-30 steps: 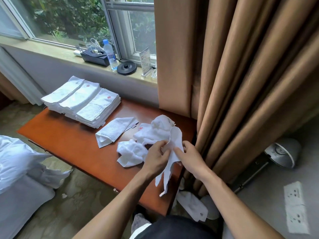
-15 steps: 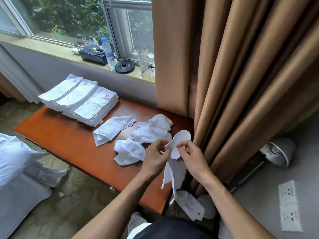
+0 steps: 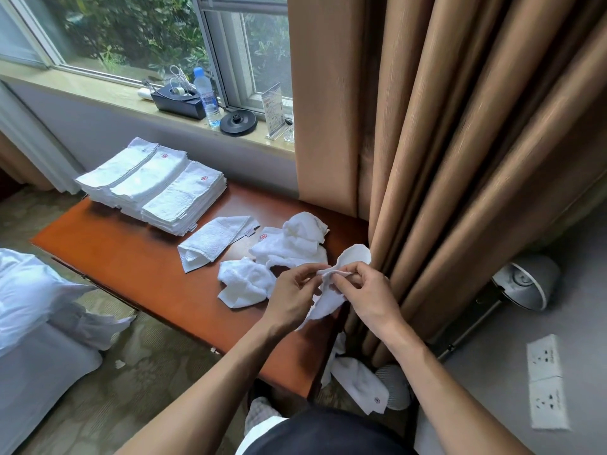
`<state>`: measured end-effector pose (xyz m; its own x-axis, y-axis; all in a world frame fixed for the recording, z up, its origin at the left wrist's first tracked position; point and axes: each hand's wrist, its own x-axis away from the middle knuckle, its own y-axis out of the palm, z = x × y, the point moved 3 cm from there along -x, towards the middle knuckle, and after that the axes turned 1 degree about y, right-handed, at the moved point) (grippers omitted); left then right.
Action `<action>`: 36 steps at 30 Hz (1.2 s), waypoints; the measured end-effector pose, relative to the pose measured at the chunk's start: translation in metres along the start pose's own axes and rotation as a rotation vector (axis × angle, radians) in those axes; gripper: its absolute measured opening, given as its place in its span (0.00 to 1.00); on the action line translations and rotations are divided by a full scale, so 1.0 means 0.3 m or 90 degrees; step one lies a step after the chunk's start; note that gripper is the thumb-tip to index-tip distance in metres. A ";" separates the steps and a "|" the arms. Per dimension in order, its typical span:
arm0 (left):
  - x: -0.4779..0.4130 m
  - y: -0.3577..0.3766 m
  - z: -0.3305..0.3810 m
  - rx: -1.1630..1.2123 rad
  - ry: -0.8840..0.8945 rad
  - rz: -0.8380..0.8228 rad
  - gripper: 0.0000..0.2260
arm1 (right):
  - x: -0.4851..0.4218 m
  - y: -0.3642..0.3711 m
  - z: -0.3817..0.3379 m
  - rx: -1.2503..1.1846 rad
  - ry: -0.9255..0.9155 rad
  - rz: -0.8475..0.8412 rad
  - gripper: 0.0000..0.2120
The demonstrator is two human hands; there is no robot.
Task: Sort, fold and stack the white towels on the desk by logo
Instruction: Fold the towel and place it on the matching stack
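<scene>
A: Item nearest the person?
B: One floor towel (image 3: 359,384), white with a dark logo, lying below the right hand (image 3: 364,297) past the desk's end.
A: Hands?
B: Left hand (image 3: 292,297) and right hand, close together above the near right corner of the desk (image 3: 131,257). Both pinch the top edge of one held towel (image 3: 328,302) between thumb and fingertips. The rest hangs down between the wrists, and one flap stands up beyond the right hand.
A: On the desk?
B: One crumpled towel (image 3: 244,284), just left of the left hand. One loose heap (image 3: 295,244), red logo showing, just beyond both hands. One half-folded towel (image 3: 213,241), left of the heap. Three folded stacks (image 3: 154,185), side by side, well beyond and left, with red logos on the two nearer the hands.
A: Farther still?
B: Tan curtain (image 3: 460,159), right of the right hand. Water bottle (image 3: 206,96) on the windowsill.
</scene>
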<state>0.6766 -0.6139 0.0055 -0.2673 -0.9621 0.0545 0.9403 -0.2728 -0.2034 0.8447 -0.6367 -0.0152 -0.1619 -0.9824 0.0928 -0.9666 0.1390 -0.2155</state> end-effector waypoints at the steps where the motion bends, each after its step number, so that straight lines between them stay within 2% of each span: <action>1: 0.004 -0.001 -0.001 -0.011 0.002 -0.004 0.11 | 0.002 0.000 -0.002 0.008 -0.002 0.003 0.05; 5: 0.019 -0.001 0.001 -0.046 0.005 -0.026 0.11 | 0.016 -0.001 -0.010 0.066 -0.010 0.020 0.08; 8: 0.038 0.002 0.005 -0.060 0.010 -0.019 0.15 | 0.026 0.007 -0.017 0.099 -0.024 0.032 0.06; 12: 0.042 -0.005 0.004 -0.103 0.062 0.018 0.07 | 0.029 0.008 -0.032 0.107 -0.052 0.014 0.04; 16: 0.048 -0.020 0.017 -0.098 0.063 0.040 0.08 | 0.003 -0.028 -0.027 0.202 -0.082 -0.014 0.08; 20: 0.039 -0.059 0.024 -0.085 0.054 0.075 0.10 | -0.021 -0.081 0.011 0.425 -0.096 -0.048 0.11; 23: 0.034 -0.102 0.028 -0.120 0.064 0.113 0.11 | -0.028 -0.120 0.032 0.452 -0.110 -0.022 0.11; 26: 0.021 -0.135 0.020 -0.263 0.076 0.204 0.10 | -0.029 -0.110 0.018 0.347 -0.161 -0.026 0.07; 28: 0.010 -0.146 0.008 -0.303 0.087 0.221 0.10 | -0.028 -0.093 0.008 0.210 -0.110 -0.035 0.10; 30: -0.008 -0.165 -0.010 -0.234 0.076 0.182 0.10 | -0.027 -0.083 0.014 0.135 -0.050 -0.026 0.10; 36: -0.043 -0.187 -0.019 -0.144 0.052 0.166 0.19 | -0.025 -0.085 -0.010 0.031 -0.031 0.021 0.18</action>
<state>0.6260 -0.5861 0.0106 -0.0497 -0.9933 -0.1044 0.9109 -0.0022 -0.4126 0.8699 -0.6325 -0.0074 -0.1831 -0.9824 0.0375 -0.9496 0.1668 -0.2653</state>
